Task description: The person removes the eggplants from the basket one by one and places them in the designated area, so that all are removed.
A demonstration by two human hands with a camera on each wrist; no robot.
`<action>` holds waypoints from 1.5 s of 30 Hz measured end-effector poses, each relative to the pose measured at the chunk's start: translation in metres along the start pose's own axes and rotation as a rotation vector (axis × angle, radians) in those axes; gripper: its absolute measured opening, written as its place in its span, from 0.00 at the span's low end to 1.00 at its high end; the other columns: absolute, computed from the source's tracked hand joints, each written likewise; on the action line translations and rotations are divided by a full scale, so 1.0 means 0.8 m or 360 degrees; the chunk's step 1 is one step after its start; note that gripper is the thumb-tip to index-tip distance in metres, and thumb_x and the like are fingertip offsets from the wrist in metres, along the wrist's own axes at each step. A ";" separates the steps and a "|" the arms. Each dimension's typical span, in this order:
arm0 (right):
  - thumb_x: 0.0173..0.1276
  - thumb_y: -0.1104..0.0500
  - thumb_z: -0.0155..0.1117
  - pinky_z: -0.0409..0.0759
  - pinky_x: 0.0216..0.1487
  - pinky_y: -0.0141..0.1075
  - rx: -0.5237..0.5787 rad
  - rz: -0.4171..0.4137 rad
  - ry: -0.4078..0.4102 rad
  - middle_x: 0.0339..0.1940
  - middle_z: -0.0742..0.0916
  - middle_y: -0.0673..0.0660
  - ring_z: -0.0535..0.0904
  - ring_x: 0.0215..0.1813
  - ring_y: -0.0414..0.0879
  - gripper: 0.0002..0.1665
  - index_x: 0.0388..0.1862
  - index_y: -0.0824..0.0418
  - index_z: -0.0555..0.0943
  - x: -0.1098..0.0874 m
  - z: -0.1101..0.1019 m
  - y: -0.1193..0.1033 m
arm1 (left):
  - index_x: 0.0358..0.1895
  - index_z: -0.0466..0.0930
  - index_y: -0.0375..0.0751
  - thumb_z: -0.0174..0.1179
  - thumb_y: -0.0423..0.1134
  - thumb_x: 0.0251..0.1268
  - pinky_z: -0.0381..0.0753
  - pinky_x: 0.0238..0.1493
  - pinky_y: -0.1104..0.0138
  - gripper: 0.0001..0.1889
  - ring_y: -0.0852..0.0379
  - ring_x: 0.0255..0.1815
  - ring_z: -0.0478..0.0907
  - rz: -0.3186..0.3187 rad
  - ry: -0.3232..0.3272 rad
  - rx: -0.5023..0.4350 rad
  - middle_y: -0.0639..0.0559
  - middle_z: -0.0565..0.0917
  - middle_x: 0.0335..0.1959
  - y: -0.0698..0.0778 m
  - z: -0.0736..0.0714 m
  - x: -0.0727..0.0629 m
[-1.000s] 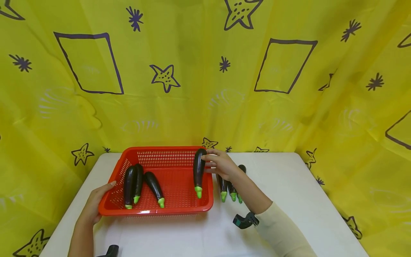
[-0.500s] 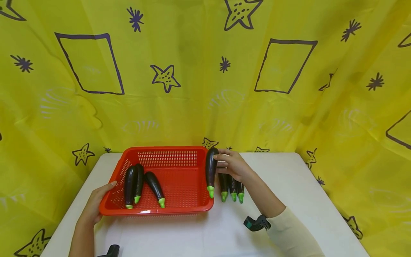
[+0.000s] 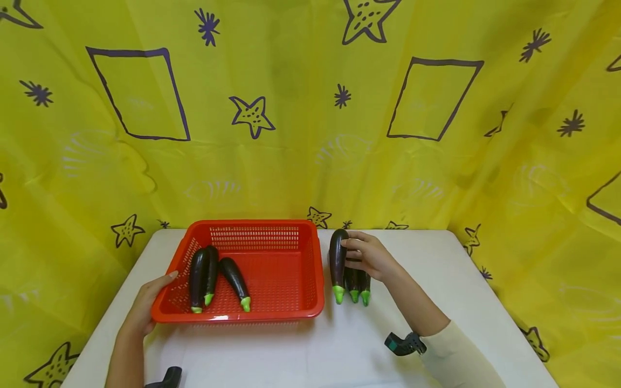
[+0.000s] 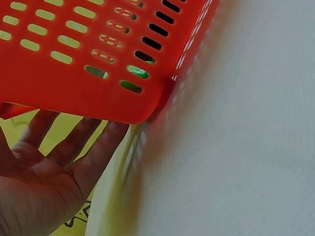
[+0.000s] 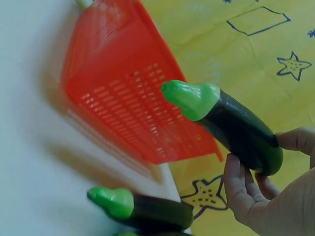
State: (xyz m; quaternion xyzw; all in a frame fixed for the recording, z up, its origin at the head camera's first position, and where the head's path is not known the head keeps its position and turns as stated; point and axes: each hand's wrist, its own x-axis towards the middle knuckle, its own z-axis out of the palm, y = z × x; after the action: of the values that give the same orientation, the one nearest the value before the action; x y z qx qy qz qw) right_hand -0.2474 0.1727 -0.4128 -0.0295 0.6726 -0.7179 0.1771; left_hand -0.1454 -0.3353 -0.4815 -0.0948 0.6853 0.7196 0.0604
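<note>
Between its thumb and fingers, my right hand [image 3: 371,256] pinches a dark eggplant [image 3: 338,264] with a green stem end, just right of the red plastic basket [image 3: 237,318]. In the right wrist view the held eggplant [image 5: 241,130] is above the table, and another eggplant [image 5: 160,212] lies below it. Two more eggplant stems [image 3: 365,297] show beside the held one in the head view. My left hand [image 3: 145,304] grips the basket's left rim, thumb on top; in the left wrist view its fingers [image 4: 96,157] reach under the rim. Three eggplants [image 3: 235,280] lie in the basket's left half.
Everything stands on a white table [image 3: 252,355]. A yellow patterned curtain [image 3: 291,161] hangs behind and at both sides. A black wrist mount [image 3: 405,344] sits on the right forearm.
My right hand has carried the eggplant rightward, from over the basket's right side to above the eggplants on the table. The left hand and basket have hardly moved.
</note>
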 end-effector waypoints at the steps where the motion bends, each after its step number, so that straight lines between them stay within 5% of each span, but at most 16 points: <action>1: 0.78 0.63 0.58 0.86 0.54 0.44 0.0008 0.0003 0.0002 0.49 0.85 0.59 0.84 0.47 0.50 0.33 0.75 0.74 0.63 -0.001 -0.003 0.001 | 0.77 0.56 0.23 0.46 0.51 0.87 0.90 0.43 0.57 0.34 0.55 0.42 0.90 0.0001 -0.0005 0.0005 0.60 0.88 0.44 0.000 0.000 0.000; 26: 0.79 0.63 0.59 0.87 0.51 0.40 0.0056 0.0058 0.0188 0.46 0.85 0.54 0.85 0.48 0.48 0.29 0.72 0.73 0.66 -0.029 -0.077 0.032 | 0.78 0.54 0.23 0.46 0.51 0.87 0.90 0.43 0.56 0.35 0.55 0.42 0.90 -0.0016 -0.0001 0.0009 0.60 0.87 0.45 -0.003 0.000 0.002; 45: 0.80 0.63 0.58 0.87 0.51 0.39 0.0016 0.0195 0.0288 0.43 0.86 0.52 0.84 0.46 0.45 0.37 0.78 0.78 0.57 -0.031 -0.118 0.049 | 0.77 0.55 0.22 0.45 0.51 0.87 0.90 0.43 0.56 0.34 0.54 0.42 0.90 0.0019 -0.0011 0.0008 0.58 0.88 0.45 -0.002 0.000 0.001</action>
State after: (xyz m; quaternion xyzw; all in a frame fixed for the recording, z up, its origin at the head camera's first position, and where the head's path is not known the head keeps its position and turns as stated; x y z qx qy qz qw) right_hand -0.2426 0.2687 -0.4548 0.0774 0.6828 -0.7088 0.1595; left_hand -0.1461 -0.3356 -0.4830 -0.0883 0.6873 0.7186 0.0586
